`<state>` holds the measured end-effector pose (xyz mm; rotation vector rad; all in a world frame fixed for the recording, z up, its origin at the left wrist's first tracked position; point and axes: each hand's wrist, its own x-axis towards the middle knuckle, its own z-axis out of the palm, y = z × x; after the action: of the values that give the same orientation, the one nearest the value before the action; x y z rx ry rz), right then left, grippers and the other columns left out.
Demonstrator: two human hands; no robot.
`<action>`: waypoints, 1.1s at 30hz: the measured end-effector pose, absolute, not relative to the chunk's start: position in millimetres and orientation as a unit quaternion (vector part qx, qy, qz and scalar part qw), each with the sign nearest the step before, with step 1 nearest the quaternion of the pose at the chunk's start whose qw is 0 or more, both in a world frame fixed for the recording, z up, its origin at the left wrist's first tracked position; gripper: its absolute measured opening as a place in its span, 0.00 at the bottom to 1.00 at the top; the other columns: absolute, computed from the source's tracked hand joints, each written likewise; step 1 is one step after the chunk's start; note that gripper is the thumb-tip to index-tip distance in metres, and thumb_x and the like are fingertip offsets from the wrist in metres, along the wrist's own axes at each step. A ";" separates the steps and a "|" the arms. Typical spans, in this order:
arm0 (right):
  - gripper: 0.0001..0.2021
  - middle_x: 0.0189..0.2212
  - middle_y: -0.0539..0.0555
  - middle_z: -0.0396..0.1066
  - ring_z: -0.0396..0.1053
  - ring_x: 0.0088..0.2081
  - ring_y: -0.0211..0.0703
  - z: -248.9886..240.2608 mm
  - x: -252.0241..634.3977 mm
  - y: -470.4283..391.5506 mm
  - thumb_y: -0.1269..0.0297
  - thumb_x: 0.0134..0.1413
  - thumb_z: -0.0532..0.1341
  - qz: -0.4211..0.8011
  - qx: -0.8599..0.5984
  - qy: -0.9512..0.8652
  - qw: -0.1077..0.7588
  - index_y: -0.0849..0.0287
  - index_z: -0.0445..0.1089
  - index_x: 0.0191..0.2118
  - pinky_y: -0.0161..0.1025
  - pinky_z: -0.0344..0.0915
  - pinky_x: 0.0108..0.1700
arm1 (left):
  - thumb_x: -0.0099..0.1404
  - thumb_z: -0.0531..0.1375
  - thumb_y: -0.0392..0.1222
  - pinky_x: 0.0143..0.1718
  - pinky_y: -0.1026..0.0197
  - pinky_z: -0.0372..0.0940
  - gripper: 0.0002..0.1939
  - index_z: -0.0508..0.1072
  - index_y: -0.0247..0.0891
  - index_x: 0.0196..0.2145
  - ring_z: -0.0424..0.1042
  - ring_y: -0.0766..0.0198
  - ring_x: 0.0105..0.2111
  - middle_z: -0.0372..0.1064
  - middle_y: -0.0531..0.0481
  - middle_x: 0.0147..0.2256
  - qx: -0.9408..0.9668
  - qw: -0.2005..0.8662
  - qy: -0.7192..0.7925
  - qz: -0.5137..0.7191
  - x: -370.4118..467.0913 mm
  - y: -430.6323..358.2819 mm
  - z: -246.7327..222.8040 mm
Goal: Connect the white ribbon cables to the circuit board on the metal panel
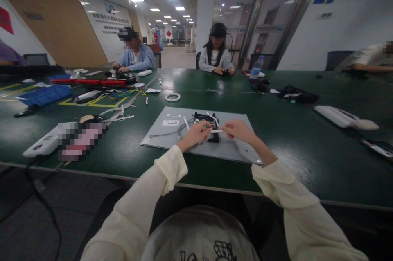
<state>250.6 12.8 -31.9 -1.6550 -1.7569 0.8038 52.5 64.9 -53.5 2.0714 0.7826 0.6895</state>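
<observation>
A flat grey metal panel (166,120) lies on the green table, with a black bracket and circuit board (205,117) near its middle. Over the board, my left hand (199,131) and my right hand (238,130) pinch a short white strip (216,131) between them, one at each end. Another white strip (213,118) curves up behind my fingers. A grey cable (164,134) runs across the panel's left part, beside a white strip (186,123) left of the board.
Beyond the panel lies a white tape roll (172,97). To the left are a blue tray (46,95), a white power bank (50,140), a pink item (82,142) and strips. A white device (337,117) lies right. Several people sit around the table.
</observation>
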 end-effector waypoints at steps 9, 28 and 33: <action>0.18 0.17 0.49 0.66 0.63 0.20 0.35 -32.1 251.2 12.1 0.52 0.55 0.53 0.172 -0.602 -0.743 0.237 0.61 0.70 0.29 0.32 0.56 0.28 | 0.64 0.49 0.47 0.18 0.68 0.55 0.16 0.63 0.37 0.23 0.57 0.73 0.11 0.61 0.57 0.14 0.843 0.366 0.299 0.258 49.1 63.8 -51.1; 0.20 0.13 0.47 0.60 0.58 0.16 0.32 -33.6 257.1 12.6 0.51 0.56 0.51 0.199 -0.576 -0.760 0.226 0.61 0.67 0.24 0.31 0.53 0.26 | 0.65 0.48 0.50 0.14 0.72 0.52 0.16 0.66 0.36 0.31 0.57 0.74 0.10 0.57 0.60 0.12 0.820 0.387 0.320 0.275 46.7 62.2 -47.7; 0.20 0.12 0.47 0.59 0.57 0.16 0.31 -29.8 250.8 7.9 0.51 0.56 0.50 0.199 -0.574 -0.751 0.260 0.60 0.66 0.23 0.31 0.52 0.25 | 0.66 0.45 0.52 0.15 0.70 0.53 0.18 0.67 0.37 0.34 0.58 0.72 0.10 0.58 0.60 0.12 0.815 0.366 0.334 0.302 46.9 60.0 -46.3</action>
<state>250.8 7.9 -29.8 -1.5550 -2.0335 0.5389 46.9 60.0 -46.3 2.0938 0.8577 0.7765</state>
